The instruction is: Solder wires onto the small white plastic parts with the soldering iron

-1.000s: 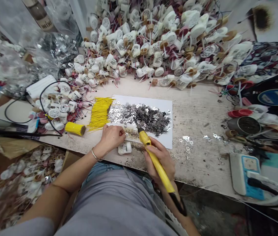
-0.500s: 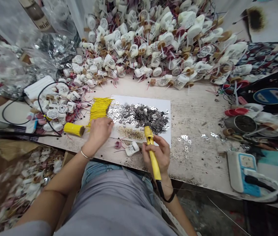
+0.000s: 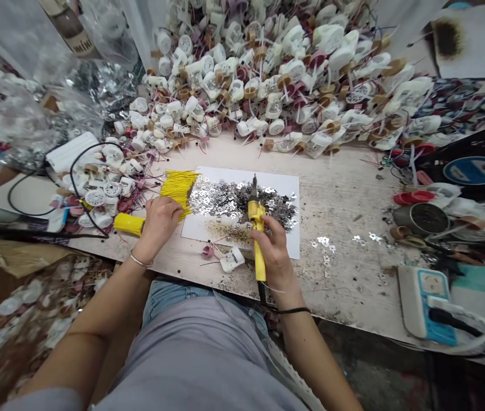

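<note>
My left hand (image 3: 161, 220) is at the lower end of a spread of yellow wires (image 3: 177, 185), fingers curled and pinched together. Whatever lies between those fingertips is hidden. In my right hand (image 3: 277, 257) is a yellow soldering iron (image 3: 258, 240), its dark tip pointing away from me. The tip is over a pile of small metal plates (image 3: 229, 197), silvery on the left and darker on the right. White paper (image 3: 291, 245) lies beneath the pile. Just in front of the paper sits a white plastic part (image 3: 232, 260) with thin leads and a small pink piece.
A tied yellow wire bundle (image 3: 128, 224) lies left of my left hand. White plastic assemblies (image 3: 276, 85) are heaped along the back. At right stand a power socket (image 3: 426, 302) and a round metal tin (image 3: 428, 220). Loose metal plates (image 3: 323, 244) lie right of the paper.
My left hand has moved slightly left and up, onto the yellow wires. The soldering iron has tilted more upright, and its tip has risen from the plates into clear view.
</note>
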`<action>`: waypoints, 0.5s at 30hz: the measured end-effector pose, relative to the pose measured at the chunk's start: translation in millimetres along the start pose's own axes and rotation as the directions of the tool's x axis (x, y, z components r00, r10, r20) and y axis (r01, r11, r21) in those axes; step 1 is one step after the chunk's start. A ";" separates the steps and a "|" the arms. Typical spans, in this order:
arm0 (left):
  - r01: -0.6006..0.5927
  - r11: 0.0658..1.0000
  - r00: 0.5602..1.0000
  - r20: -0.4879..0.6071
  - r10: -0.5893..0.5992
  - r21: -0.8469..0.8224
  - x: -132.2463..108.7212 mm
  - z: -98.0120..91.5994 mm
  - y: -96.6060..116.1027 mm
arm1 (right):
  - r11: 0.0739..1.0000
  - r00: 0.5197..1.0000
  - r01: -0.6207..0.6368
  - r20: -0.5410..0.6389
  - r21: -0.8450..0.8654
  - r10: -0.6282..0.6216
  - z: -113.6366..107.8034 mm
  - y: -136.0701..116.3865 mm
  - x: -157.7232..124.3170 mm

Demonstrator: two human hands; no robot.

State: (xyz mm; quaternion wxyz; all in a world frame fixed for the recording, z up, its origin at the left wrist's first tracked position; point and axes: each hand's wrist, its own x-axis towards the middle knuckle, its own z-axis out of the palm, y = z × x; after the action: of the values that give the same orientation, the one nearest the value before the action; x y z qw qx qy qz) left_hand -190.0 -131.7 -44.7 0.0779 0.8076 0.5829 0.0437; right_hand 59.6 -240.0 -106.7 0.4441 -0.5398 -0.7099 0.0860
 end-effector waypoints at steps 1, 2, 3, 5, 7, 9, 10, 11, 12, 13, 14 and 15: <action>-0.015 1.000 1.000 -0.019 0.015 -0.014 0.7 0.9 -1.4 | 1.000 0.999 0.018 0.028 0.019 -0.018 -1.3 -1.8 -3.0; -0.028 0.999 0.999 -0.042 0.026 -0.031 1.7 1.5 -2.3 | 0.999 0.998 0.029 0.056 0.039 -0.032 -2.7 -3.6 -6.5; -0.038 0.998 0.997 -0.069 0.034 -0.052 2.6 1.5 -2.5 | 0.998 0.996 0.033 0.076 0.061 -0.037 -4.4 -5.4 -10.5; -0.053 0.993 0.990 -0.132 0.039 -0.109 4.3 -0.5 -0.1 | 0.996 0.999 0.022 0.040 0.087 -0.025 -8.2 -8.9 -19.2; -0.054 0.984 0.984 -0.177 0.024 -0.168 4.8 -4.9 7.3 | 0.998 0.993 0.006 -0.121 0.060 0.001 -12.2 -13.6 -26.8; -0.048 0.975 0.986 -0.166 0.011 -0.218 4.2 -9.4 20.8 | 0.999 0.948 -0.039 -0.315 0.013 0.042 -15.4 -20.3 -30.9; -0.049 0.968 0.991 -0.132 0.017 -0.246 3.7 -10.8 29.8 | 0.997 0.918 -0.076 -0.391 0.000 0.070 -16.4 -24.3 -31.2; -0.060 0.958 0.996 -0.075 0.040 -0.281 3.5 -11.0 40.0 | 0.993 0.892 -0.116 -0.440 -0.001 0.104 -17.0 -28.4 -30.5; -0.082 0.944 0.996 -0.001 0.087 -0.319 3.8 -9.9 51.1 | 0.987 0.875 -0.158 -0.463 0.007 0.143 -17.2 -32.3 -29.0; -0.123 0.926 0.983 0.081 0.162 -0.357 4.7 -7.5 62.4 | 0.981 0.862 -0.195 -0.474 0.019 0.181 -17.1 -35.8 -27.0; -0.182 0.903 0.953 0.158 0.260 -0.388 6.4 -3.8 73.7 | 0.975 0.855 -0.223 -0.476 0.026 0.208 -16.7 -38.4 -24.9; -0.256 0.876 0.904 0.219 0.367 -0.409 9.0 0.7 84.2 | 0.970 0.852 -0.242 -0.471 0.030 0.227 -16.2 -40.2 -23.1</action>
State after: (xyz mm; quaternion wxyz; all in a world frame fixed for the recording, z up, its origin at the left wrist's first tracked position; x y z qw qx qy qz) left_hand -108.3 -149.2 -30.7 0.3054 0.8597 0.4069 0.0461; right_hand 44.1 -281.5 -85.4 0.5810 -0.6335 -0.5110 -0.0051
